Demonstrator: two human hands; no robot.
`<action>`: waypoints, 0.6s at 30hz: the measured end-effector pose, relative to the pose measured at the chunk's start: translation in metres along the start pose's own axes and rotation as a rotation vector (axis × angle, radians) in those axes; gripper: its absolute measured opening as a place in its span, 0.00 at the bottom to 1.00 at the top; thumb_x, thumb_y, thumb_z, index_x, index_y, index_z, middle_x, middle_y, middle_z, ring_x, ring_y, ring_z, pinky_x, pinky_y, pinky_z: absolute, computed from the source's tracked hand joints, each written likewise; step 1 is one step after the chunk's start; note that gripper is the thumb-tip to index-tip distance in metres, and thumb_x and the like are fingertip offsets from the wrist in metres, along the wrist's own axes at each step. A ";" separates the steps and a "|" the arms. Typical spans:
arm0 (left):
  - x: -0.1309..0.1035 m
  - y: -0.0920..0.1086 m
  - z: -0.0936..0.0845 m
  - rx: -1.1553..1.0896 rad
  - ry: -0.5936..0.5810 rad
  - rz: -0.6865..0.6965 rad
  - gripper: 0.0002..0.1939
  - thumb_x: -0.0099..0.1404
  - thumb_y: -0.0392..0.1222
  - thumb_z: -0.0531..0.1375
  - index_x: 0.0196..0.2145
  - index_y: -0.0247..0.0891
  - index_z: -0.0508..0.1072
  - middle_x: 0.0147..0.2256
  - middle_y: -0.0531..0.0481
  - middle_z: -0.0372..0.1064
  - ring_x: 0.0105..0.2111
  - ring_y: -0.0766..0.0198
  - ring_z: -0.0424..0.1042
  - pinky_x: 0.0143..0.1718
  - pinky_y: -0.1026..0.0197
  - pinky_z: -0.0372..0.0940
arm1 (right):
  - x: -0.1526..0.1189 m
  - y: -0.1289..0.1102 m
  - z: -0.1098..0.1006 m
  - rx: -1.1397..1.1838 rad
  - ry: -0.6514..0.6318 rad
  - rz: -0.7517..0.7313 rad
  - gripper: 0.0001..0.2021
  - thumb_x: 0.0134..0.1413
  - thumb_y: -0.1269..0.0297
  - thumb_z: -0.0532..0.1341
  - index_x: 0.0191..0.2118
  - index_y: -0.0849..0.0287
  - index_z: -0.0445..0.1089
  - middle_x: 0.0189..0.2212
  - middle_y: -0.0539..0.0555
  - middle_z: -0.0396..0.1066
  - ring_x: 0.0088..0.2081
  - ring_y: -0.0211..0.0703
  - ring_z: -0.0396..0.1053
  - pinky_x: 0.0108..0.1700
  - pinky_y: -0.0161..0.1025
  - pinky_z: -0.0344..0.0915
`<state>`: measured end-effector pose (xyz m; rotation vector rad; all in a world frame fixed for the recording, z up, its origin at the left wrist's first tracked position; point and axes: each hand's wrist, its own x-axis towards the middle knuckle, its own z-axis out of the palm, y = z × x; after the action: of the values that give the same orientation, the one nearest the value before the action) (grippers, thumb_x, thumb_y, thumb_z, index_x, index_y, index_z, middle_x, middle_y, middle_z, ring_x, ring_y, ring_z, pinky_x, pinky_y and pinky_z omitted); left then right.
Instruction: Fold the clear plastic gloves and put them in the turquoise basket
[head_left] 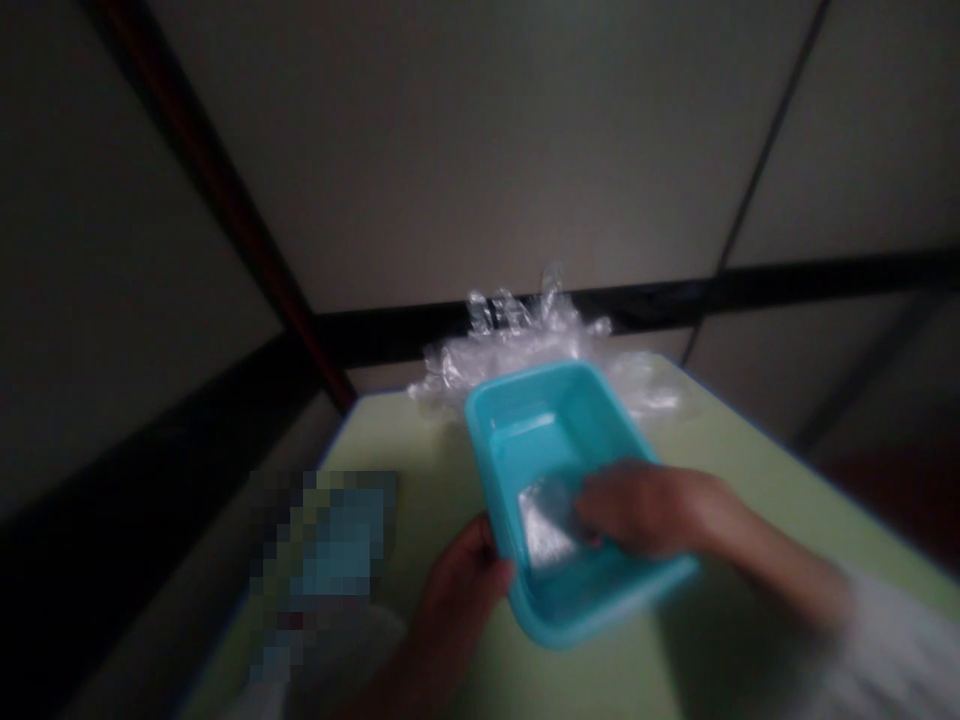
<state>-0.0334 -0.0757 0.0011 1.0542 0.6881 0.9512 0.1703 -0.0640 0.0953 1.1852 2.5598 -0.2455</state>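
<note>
A turquoise plastic tray (491, 480) is held tilted above the pale green table. My left hand (469, 575) grips its left side, thumb over the rim and fingers beneath. My right hand (645, 508) reaches inside the tray, its fingers bent together at a silvery, shiny flat item (551, 525) on the tray's bottom. The fingertips are blurred, so the exact hold on that item is hard to make out.
Crumpled clear plastic (525, 345) lies at the far end of the green table (750, 480), behind the tray. A pixelated patch covers something at the lower left. Wall panels with dark strips stand beyond the table.
</note>
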 end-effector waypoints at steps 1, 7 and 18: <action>0.000 0.000 0.000 0.002 0.004 0.005 0.15 0.53 0.49 0.66 0.36 0.38 0.74 0.33 0.48 0.71 0.35 0.59 0.70 0.40 0.58 0.63 | 0.000 0.000 -0.001 0.002 -0.005 0.003 0.09 0.49 0.79 0.58 0.34 0.62 0.74 0.33 0.59 0.76 0.35 0.47 0.73 0.31 0.35 0.63; 0.008 -0.011 -0.006 0.005 0.010 0.032 0.16 0.51 0.51 0.66 0.34 0.38 0.74 0.31 0.49 0.71 0.32 0.60 0.69 0.35 0.60 0.63 | 0.001 -0.001 -0.003 -0.026 0.018 0.004 0.09 0.48 0.80 0.58 0.33 0.63 0.74 0.33 0.60 0.76 0.34 0.49 0.73 0.30 0.36 0.63; 0.016 0.031 0.001 -0.190 0.196 0.118 0.14 0.48 0.43 0.68 0.33 0.36 0.74 0.30 0.50 0.73 0.30 0.63 0.71 0.33 0.63 0.66 | -0.038 0.002 -0.028 0.129 1.039 0.072 0.11 0.55 0.75 0.52 0.38 0.59 0.70 0.32 0.53 0.74 0.32 0.41 0.72 0.33 0.34 0.64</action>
<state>-0.0347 -0.0558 0.0305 0.8484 0.6862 1.2096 0.1891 -0.0817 0.1350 1.7835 3.3598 0.3282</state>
